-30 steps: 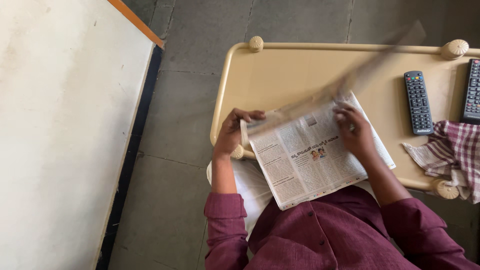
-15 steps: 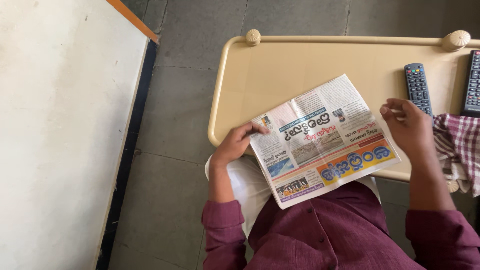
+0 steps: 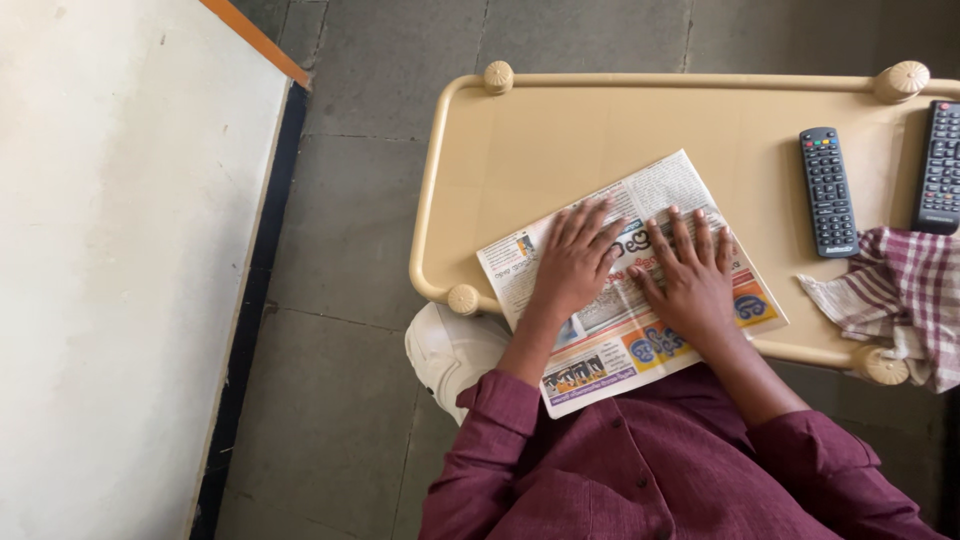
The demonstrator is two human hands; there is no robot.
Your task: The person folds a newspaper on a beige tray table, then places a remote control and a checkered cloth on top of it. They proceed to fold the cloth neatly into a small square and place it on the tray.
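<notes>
1. The folded, colour-printed newspaper lies at the near edge of the beige plastic table, its lower corner overhanging.
2. The left hand, which pinched the paper's left edge half a second ago, now presses flat on it, fingers spread.
3. The right hand, lifted beside the paper before, now lies flat too, fingers apart.
4. The black remote control rests well right of the newspaper.

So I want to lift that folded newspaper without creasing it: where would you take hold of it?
Probably by the near edge of the newspaper, coming from the person's side. That strip hangs off the table over the lap, so fingers can slip under it there. The rest lies flat on the tabletop, with the left hand and right hand pressed palm down on it.
</notes>
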